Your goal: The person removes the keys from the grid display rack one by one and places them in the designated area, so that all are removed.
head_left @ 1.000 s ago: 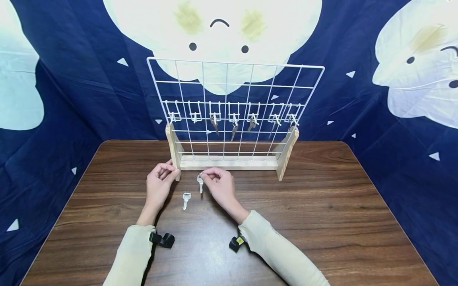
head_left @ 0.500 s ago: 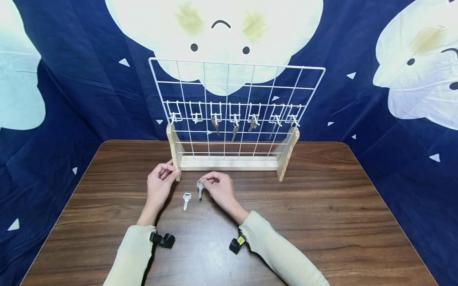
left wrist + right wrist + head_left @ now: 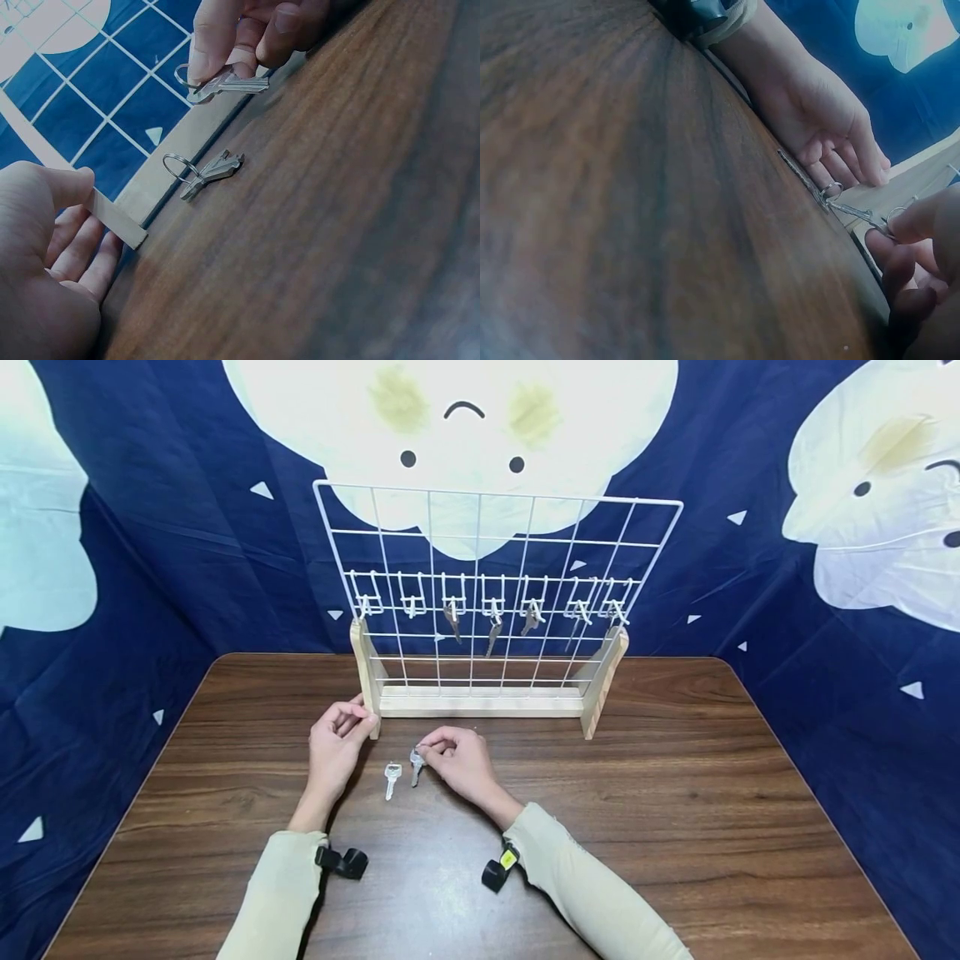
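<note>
In the head view my left hand (image 3: 335, 743) grips the front of the left wooden leg (image 3: 366, 681) of a white wire grid rack (image 3: 480, 635), thumb on the near side and fingers round the outer side. My right hand (image 3: 459, 760) pinches a silver key (image 3: 416, 768) near its ring, between thumb and index finger, low over the table. A second silver key (image 3: 392, 781) lies on the table just left of it. In the left wrist view this lying key (image 3: 214, 174) has its ring standing up, and the held key (image 3: 236, 84) is above it.
Several white hooks (image 3: 412, 606) line the grid, and keys (image 3: 493, 635) hang from the middle and right ones. A wooden bar (image 3: 480, 702) joins the rack's legs at the bottom. The brown table (image 3: 675, 793) meets a blue cloth backdrop (image 3: 187, 527) behind.
My right hand has moved the pinched key toward me and slightly left, closer to the lying key. The left hand stays on the rack's leg.
</note>
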The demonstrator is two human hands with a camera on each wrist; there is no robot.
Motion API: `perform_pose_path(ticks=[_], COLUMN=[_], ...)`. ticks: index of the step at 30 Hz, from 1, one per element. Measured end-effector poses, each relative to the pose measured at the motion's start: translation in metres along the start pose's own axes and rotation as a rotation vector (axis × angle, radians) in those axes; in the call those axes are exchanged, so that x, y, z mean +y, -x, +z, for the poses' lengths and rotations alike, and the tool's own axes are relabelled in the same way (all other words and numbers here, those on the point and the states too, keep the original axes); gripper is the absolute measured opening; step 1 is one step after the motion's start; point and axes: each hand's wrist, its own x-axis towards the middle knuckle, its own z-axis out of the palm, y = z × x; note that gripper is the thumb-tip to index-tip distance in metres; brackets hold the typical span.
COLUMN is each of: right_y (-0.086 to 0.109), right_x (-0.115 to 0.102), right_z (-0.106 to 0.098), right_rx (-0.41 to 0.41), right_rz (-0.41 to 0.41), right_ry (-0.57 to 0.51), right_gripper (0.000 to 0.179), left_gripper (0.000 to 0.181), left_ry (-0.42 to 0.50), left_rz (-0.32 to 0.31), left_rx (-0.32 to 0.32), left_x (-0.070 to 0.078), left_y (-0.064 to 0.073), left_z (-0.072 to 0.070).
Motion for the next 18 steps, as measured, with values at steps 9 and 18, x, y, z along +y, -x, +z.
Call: perform_pose_path(ticks=[9, 18], right_y=[0.0011, 0.0014], right_x=[0.0015, 0.0023], right_z=[-0.0012, -0.0034], right_rx=[-0.025, -0.022], right_rz=[-0.016, -0.058], right_ry=[0.024, 0.117], right_gripper=[0.004, 0.004], left_gripper=[0.015, 0.016], left_ry=[0.003, 0.001], left_rz=[0.004, -0.002], left_rx=[0.0, 0.004], left_x=[0.0012, 0.0007], left_y=[0.0005, 0.0006], left_z=[0.0008, 0.0004])
